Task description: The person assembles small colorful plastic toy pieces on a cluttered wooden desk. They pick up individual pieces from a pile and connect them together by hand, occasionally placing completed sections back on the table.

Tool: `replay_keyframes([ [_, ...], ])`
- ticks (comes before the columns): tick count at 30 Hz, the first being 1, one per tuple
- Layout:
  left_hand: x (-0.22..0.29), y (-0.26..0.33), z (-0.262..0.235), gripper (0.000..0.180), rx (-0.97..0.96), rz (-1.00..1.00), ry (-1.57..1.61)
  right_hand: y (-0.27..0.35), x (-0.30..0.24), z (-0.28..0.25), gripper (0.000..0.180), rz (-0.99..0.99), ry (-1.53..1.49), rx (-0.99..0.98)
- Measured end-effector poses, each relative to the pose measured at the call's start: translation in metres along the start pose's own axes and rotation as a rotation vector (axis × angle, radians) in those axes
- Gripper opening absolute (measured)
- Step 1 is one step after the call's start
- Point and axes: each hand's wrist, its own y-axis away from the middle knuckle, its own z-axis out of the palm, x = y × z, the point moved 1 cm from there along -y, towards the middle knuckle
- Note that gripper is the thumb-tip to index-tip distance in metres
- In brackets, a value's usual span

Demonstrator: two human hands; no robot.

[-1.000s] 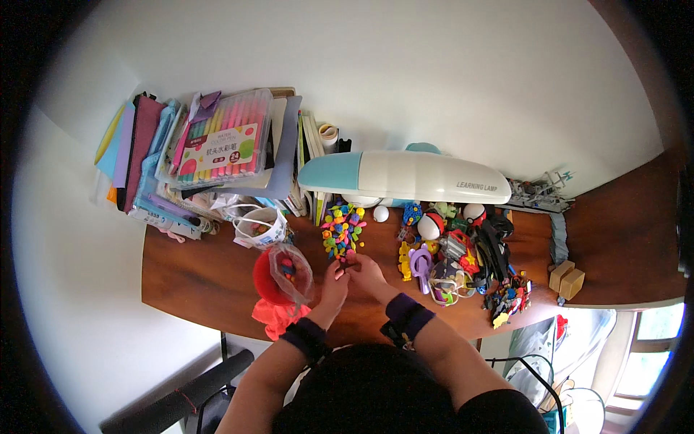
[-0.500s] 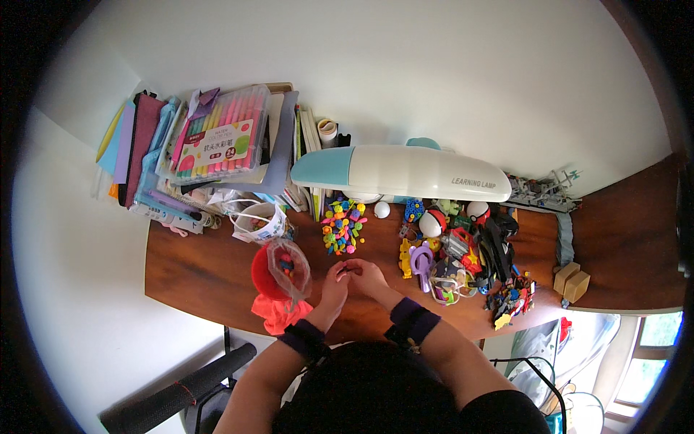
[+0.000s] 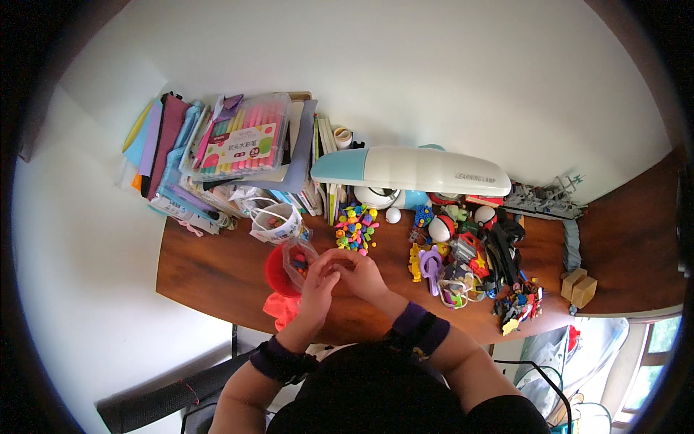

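Note:
My left hand (image 3: 316,295) is beside the red bucket (image 3: 276,271), overlapping its right edge, with the fingers curled closed. My right hand (image 3: 363,278) reaches across so that its bent fingers meet the left fingertips. Whatever lies between the fingers is hidden or too small to name. A clear plastic bag (image 3: 295,257) hangs over the bucket's rim, and small coloured pieces (image 3: 300,265) show inside it. Just beyond my hands, a pile of small bright toy pieces (image 3: 354,230) lies on the wooden desk (image 3: 210,267). Salmon-coloured cloth or plastic (image 3: 279,309) sits below the bucket.
A white handled basket (image 3: 278,223) stands behind the bucket. A marker case (image 3: 242,141) tops stacked books and folders at the back left. A long white-and-blue lamp (image 3: 412,170) spans the back. Mixed toys (image 3: 463,253) crowd the right; wooden blocks (image 3: 578,288) sit farther right.
Both hands have shifted left to the bucket's edge, the right fingers now over the left ones. The whole view has moved slightly, shifting the desk things rightward.

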Motion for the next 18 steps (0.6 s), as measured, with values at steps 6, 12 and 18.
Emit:
replay_keyframes([
  [6, 0.003, 0.018, -0.036, 0.043, 0.014, -0.089, 0.197, -0.003, 0.009, 0.034, 0.027, -0.006, -0.015, -0.086],
  [12, -0.005, 0.026, -0.041, 0.04, 0.108, -0.069, 0.225, 0.005, 0.024, 0.04, 0.029, 0.021, 0.039, -0.098],
  [18, -0.022, 0.019, -0.034, 0.038, 0.042, -0.047, 0.178, 0.012, 0.017, 0.02, 0.027, 0.02, 0.123, -0.062],
])
